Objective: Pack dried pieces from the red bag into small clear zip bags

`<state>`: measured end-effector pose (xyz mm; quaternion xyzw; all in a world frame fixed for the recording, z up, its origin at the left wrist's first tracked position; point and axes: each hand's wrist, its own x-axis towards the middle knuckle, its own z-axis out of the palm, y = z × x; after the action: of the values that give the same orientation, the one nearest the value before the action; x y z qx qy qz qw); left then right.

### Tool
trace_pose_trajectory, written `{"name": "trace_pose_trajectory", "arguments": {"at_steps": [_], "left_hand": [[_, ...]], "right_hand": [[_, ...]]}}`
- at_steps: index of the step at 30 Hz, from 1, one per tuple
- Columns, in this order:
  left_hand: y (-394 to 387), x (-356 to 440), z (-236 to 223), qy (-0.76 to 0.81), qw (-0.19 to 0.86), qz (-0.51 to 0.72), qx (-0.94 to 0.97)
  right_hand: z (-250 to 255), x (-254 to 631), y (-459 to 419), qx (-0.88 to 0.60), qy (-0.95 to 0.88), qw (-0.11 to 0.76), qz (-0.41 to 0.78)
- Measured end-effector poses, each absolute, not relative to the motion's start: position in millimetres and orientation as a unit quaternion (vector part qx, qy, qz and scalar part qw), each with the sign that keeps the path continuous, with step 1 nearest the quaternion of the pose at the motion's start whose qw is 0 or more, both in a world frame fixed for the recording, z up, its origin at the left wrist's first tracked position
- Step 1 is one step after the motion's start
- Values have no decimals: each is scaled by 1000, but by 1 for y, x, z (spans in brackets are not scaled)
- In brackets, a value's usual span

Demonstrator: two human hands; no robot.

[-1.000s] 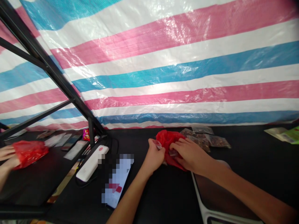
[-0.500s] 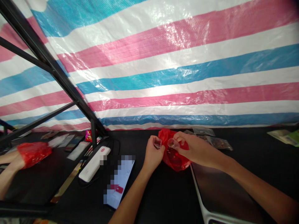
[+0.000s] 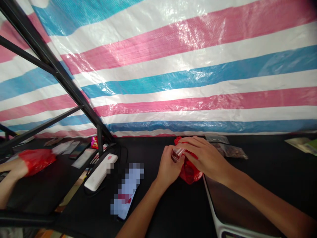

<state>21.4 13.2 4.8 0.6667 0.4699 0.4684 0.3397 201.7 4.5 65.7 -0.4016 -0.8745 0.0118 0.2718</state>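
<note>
Striped sheeting (image 3: 188,82) backs the black table (image 3: 178,211); left fingers (image 3: 167,154) hold a clear container (image 3: 177,153), right fingers (image 3: 190,147) curl over it, grip unclear.

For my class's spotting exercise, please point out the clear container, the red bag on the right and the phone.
Clear container (image 3: 177,153): head view, its exposed side.
Red bag (image 3: 191,174): head view, its crumpled lower front.
Phone (image 3: 129,189): head view, its lit screen.
</note>
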Motion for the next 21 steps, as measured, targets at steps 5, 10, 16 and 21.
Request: {"name": "trace_pose_trajectory", "arguments": {"at_steps": [5, 10, 16, 21], "left_hand": [[15, 17, 5, 494, 325, 463, 660], [24, 4, 1, 590, 314, 426, 609], [32, -4, 0, 625, 293, 439, 576], [33, -4, 8, 592, 317, 520, 527]], "right_hand": [[74, 204, 4, -433, -861, 268, 2], [69, 209, 3, -443, -883, 148, 54], [49, 210, 7, -463, -881, 77, 64], [52, 211, 8, -496, -867, 36, 34]]}}
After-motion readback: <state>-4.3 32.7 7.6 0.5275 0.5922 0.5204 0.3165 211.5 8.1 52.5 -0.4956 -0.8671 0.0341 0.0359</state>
